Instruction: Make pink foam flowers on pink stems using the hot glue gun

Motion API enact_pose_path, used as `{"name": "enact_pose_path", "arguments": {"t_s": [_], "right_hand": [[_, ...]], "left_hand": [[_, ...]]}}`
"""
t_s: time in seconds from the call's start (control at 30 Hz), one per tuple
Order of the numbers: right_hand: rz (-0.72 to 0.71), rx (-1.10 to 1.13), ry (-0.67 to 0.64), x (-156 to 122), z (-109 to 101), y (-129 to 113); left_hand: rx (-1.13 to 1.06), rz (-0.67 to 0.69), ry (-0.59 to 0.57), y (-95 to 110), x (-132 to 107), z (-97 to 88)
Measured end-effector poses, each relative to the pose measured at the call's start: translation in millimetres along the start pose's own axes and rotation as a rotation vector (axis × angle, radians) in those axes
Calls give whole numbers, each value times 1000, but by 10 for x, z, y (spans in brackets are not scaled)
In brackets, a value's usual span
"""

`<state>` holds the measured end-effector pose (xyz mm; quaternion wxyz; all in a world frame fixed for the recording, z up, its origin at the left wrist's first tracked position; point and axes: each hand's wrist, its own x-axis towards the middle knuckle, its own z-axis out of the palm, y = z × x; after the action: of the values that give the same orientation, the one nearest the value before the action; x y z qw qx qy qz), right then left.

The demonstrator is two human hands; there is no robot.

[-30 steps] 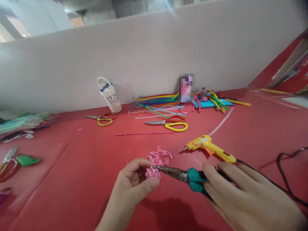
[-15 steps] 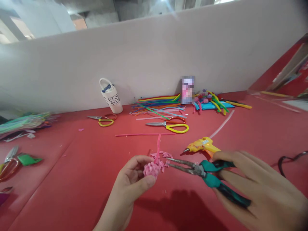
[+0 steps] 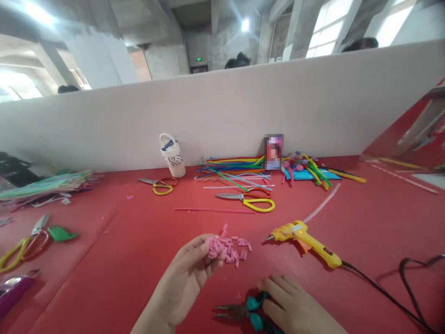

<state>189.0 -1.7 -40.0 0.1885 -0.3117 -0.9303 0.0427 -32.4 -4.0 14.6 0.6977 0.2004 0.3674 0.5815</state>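
In my left hand (image 3: 193,269) a pink cluster of small fuzzy loops (image 3: 214,247) is pinched between thumb and fingers, with a fuzzy pink stem (image 3: 224,230) sticking up behind it. Just right of it, short pink fuzzy pieces (image 3: 239,254) lie scattered on the red table. Low in the view, my right hand (image 3: 288,299) has its fingers curled over the handles of needle-nose pliers (image 3: 239,311) with teal and black grips. Their jaws point left, slightly parted, low over or on the tabletop; contact with the table is hard to tell.
A yellow glue gun (image 3: 306,239) with a black cord lies to the right. Scissors (image 3: 245,199), a pink pipe cleaner (image 3: 213,210), a pile of coloured pipe cleaners (image 3: 231,169), a white cup (image 3: 174,160) and a phone (image 3: 274,152) are farther back, before a white partition (image 3: 139,120).
My right hand has brought the pliers down and left, away from the pink cluster. My left hand has turned the cluster, its stem now pointing away. The view has tilted up.
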Motion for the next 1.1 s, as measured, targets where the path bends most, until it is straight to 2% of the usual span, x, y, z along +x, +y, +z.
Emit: {"name": "enact_pose_path", "arguments": {"t_s": [0.13, 0.2, 0.27, 0.33, 0.37, 0.47, 0.53, 0.6, 0.73, 0.87, 0.97, 1.1], "right_hand": [[-59, -9, -50, 3, 192, 82], [-95, 10, -24, 17, 173, 108], [-106, 87, 24, 68, 60, 117], [-35, 233, 30, 173, -116, 122], [52, 318, 31, 247, -209, 129], [317, 667, 142, 522, -403, 177], [389, 967, 129, 693, -435, 213], [389, 1033, 124, 808, -420, 225], [444, 1093, 155, 855, -435, 139], [499, 1251, 141, 817, -546, 25], [527, 1409, 106, 809, -552, 1], [560, 1609, 115, 798, -463, 11]], "left_hand": [[55, 42, 0, 44, -49, 94], [131, 60, -16, 63, -64, 162], [200, 70, -7, 62, -58, 228], [234, 71, -11, 36, -30, 284], [238, 67, -33, 18, -11, 309], [216, 35, -145, -18, 37, 388], [175, -16, -204, 0, 47, 448], [124, -71, -220, 51, 45, 504], [96, -58, -104, 114, 73, 548], [207, 46, 59, -28, 195, 532], [236, 75, 72, -161, 281, 563], [251, 85, 45, -212, 331, 652]]}}
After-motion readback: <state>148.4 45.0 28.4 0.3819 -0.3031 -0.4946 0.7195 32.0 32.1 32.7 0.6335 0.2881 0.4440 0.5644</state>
